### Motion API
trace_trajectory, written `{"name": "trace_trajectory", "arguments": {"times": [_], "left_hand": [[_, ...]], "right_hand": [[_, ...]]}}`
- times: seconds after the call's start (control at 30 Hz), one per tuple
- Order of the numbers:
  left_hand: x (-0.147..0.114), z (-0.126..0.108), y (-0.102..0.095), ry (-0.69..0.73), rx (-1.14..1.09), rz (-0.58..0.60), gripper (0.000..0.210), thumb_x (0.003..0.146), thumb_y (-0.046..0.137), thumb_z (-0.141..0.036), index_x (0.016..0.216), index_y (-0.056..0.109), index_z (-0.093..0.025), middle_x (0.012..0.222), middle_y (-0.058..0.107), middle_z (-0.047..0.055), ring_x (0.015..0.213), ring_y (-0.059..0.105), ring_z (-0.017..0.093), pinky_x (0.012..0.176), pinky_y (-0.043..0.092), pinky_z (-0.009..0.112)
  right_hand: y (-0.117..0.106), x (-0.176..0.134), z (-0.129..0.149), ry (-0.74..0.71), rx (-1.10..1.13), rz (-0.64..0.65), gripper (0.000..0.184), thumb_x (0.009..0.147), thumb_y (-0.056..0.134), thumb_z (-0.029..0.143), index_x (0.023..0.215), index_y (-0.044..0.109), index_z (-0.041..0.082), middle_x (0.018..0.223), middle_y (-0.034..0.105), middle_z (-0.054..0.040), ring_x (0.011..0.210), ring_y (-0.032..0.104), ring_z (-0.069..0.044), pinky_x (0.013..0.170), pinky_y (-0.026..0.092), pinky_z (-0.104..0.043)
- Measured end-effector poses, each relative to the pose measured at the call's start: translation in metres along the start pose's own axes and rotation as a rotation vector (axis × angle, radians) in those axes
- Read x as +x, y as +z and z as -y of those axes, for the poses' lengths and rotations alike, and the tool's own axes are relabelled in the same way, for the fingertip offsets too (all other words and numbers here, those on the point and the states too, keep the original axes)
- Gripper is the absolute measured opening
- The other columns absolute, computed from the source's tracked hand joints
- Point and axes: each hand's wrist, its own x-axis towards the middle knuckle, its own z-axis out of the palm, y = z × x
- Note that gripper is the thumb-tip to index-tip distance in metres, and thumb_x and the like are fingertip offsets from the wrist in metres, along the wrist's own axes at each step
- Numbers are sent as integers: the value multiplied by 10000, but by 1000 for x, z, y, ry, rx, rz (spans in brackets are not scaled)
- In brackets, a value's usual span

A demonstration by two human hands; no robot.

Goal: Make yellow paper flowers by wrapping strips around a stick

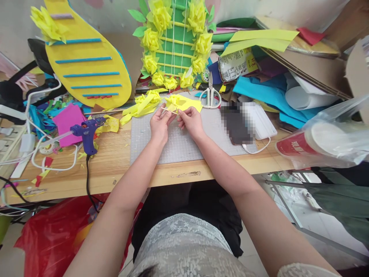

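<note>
A thin pale stick (169, 111) runs between my two hands above the grey cutting mat (184, 148). My left hand (159, 122) is closed around its left part, with thumb and fingers pinched. At the other end, my right hand (191, 120) pinches it between thumb and fingertips. Just beyond the fingers lie yellow paper sheets (192, 104) and yellow paper flowers (148, 97). White-handled scissors (210, 96) rest to the right of the paper, blades pointing away from me.
A blue glue gun (88, 132) stands at left near pink paper (69, 122). Behind are a yellow board (86, 67) with blue strips and a green flowered board (180, 46). At right lie a blurred phone (236, 123), a white power bank (261, 121) and a bagged red cup (296, 146).
</note>
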Motion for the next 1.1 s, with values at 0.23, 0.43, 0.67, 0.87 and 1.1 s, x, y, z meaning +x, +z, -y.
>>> {"name": "trace_trajectory", "arguments": {"times": [0.23, 0.43, 0.67, 0.87, 1.1], "left_hand": [[3, -3, -5, -23, 7, -40, 400, 741, 640, -125, 1125, 571, -212, 885, 717, 9, 895, 682, 132, 882, 507, 270], [7, -2, -12, 5, 15, -29, 377, 690, 700, -194, 1050, 591, -218, 910, 712, 18, 900, 682, 149, 868, 512, 285], [8, -5, -12, -2, -101, -74, 292, 686, 672, -83, 947, 610, -201, 816, 700, -12, 869, 669, 112, 892, 488, 251], [7, -8, -11, -80, -165, -106, 262, 692, 654, -41, 892, 595, -199, 749, 685, -26, 791, 672, 107, 861, 490, 244], [6, -15, -7, -117, -213, -183, 264, 708, 624, -3, 811, 470, -191, 625, 629, -63, 577, 617, 61, 736, 503, 204]], "right_hand": [[2, -4, -1, -19, -41, 123, 308, 802, 607, 371, 708, 355, 221, 397, 507, 115, 263, 388, -43, 277, 244, -151], [2, -8, 3, 7, -30, 202, 263, 847, 547, 353, 683, 407, 203, 432, 518, 86, 296, 386, -43, 304, 254, -165], [-2, -4, -2, -82, -19, 261, 247, 771, 635, 272, 648, 440, 183, 444, 417, 106, 350, 319, -25, 355, 250, -175], [-2, -6, 0, -75, -66, 288, 182, 814, 569, 229, 660, 531, 142, 447, 410, 89, 391, 306, -21, 382, 225, -172], [-2, -6, 0, -76, -48, 293, 271, 758, 639, 406, 730, 534, 157, 444, 437, 94, 346, 310, -21, 348, 231, -178]]}}
